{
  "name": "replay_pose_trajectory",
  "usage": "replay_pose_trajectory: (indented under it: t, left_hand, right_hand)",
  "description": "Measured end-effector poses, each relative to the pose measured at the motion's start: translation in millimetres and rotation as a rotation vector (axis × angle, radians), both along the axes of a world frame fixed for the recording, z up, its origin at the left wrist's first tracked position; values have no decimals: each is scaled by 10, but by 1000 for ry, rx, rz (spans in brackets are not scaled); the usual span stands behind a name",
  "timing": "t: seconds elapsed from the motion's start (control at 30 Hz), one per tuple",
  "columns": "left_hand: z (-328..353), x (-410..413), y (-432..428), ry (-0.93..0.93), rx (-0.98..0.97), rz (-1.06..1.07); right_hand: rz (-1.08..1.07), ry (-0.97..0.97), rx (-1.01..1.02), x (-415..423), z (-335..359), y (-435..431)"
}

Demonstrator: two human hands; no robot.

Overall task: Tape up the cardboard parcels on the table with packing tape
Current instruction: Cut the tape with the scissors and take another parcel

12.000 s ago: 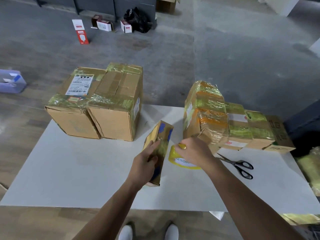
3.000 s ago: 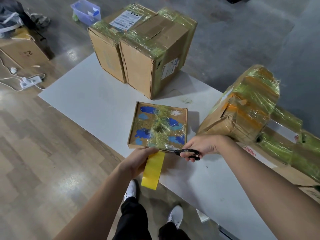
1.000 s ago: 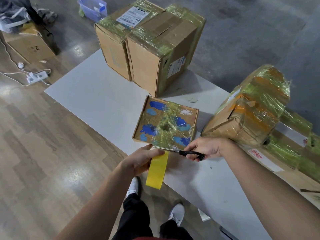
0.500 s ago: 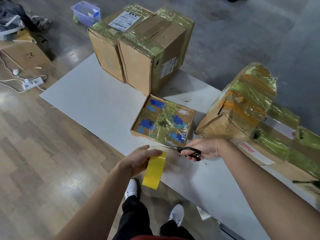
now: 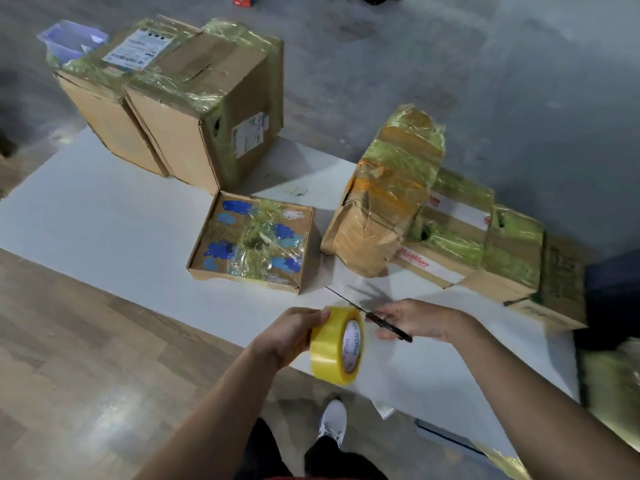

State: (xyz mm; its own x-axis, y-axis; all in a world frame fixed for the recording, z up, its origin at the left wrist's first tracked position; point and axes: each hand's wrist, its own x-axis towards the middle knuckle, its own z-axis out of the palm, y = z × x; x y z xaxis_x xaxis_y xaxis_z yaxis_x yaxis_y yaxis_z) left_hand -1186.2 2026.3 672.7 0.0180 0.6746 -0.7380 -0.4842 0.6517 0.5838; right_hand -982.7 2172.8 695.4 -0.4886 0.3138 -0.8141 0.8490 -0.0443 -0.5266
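Observation:
My left hand [image 5: 289, 336] grips a yellow roll of packing tape [image 5: 335, 344], held upright over the near edge of the white table [image 5: 104, 230]. Just right of it, my right hand [image 5: 415, 320] holds black scissors [image 5: 381, 320], blades pointing up-left. A flat square parcel [image 5: 252, 240] with blue prints and crossed tape lies on the table beyond both hands, touched by neither. Two tall taped boxes [image 5: 180, 98] stand at the back left. A bulging taped parcel [image 5: 388, 195] leans at the right.
A row of taped cardboard boxes [image 5: 491, 244] runs along the table's right side. A lilac plastic tub [image 5: 69, 41] sits on the grey floor behind the tall boxes. Wooden floor lies to the left, my shoes [image 5: 332, 424] below the table edge.
Both hands have pulled back from the flat parcel toward me. The tape roll has turned so its core faces the camera. The scissors have left the parcel's edge; the view shifted right.

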Motion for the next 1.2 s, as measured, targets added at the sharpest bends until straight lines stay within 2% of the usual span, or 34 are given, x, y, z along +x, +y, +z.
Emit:
replay_pose_trajectory:
  t: [0.13, 0.23, 0.33, 0.4, 0.53, 0.67, 0.73, 0.83, 0.97, 1.1, 1.2]
  left_hand:
    - [-59, 372, 206, -2, -6, -21]
    - [-69, 564, 350, 20, 1, -22]
    - [-90, 685, 479, 124, -3, -52]
    - [-117, 783, 579, 264, -6, -87]
    - [-114, 957, 760, 722, -92, -155]
    - [-73, 1009, 787, 1095, -28, -436]
    - [-53, 1009, 770, 1181, 8, -549]
    - [38, 1017, 769, 1141, 20, -573]
    - [217, 1010, 757, 869, 11, -330]
    - [392, 967, 727, 783, 58, -306]
    - [482, 874, 736, 793, 124, -341]
  right_hand:
    - [-157, -3, 85, 517, -46, -95]
    - [-214, -34, 293, 781, -89, -193]
    - [-204, -100, 489, 952, -171, -244]
    - [-152, -181, 588, 997, -224, -270]
    - [-13, -323, 706, 948, -301, -306]
    - [74, -456, 760, 839, -291, -322]
    - [115, -508, 796, 796, -274, -333]
    - [142, -538, 818, 734, -246, -347]
    - [171, -535, 839, 649, -163, -355]
    - [188, -485, 874, 508, -18, -329]
    - [179, -440, 906, 298, 104, -310]
